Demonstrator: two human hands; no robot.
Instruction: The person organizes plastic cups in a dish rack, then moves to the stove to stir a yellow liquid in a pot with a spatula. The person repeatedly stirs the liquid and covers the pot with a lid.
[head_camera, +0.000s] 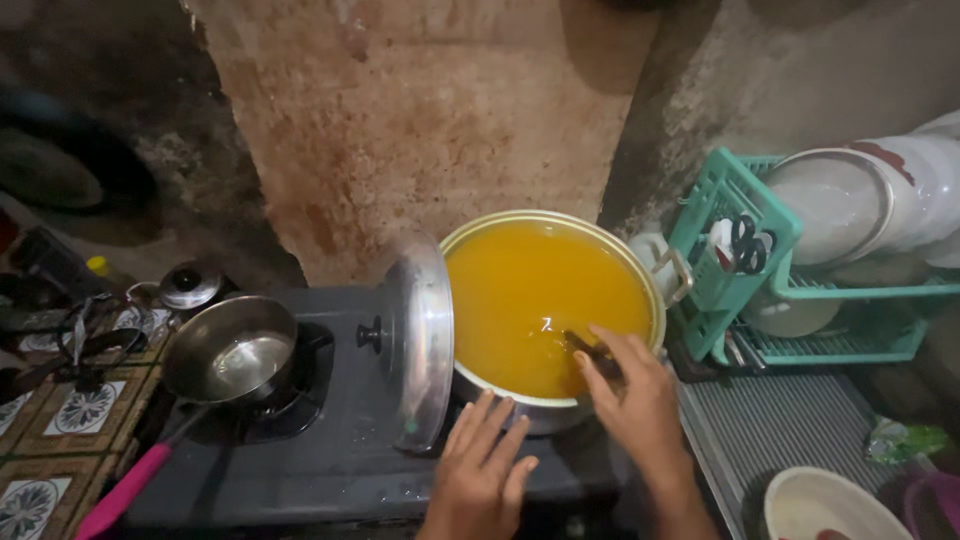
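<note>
Orange-yellow broth (530, 290) fills a large pot (655, 290) on the right burner of a dark stove (330, 460), as seen from the head camera. A dark utensil (583, 347) is gripped by the right hand (630, 400) and dipped at the near rim. The left hand (483, 468) is laid flat and released on the stove, beside the propped steel lid (422, 340). Stirring is best kept slow and away from the rim, since the level is high.

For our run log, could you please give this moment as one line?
right hand: shut on utensil in pot of yellow soup | left hand: open on stove
</note>
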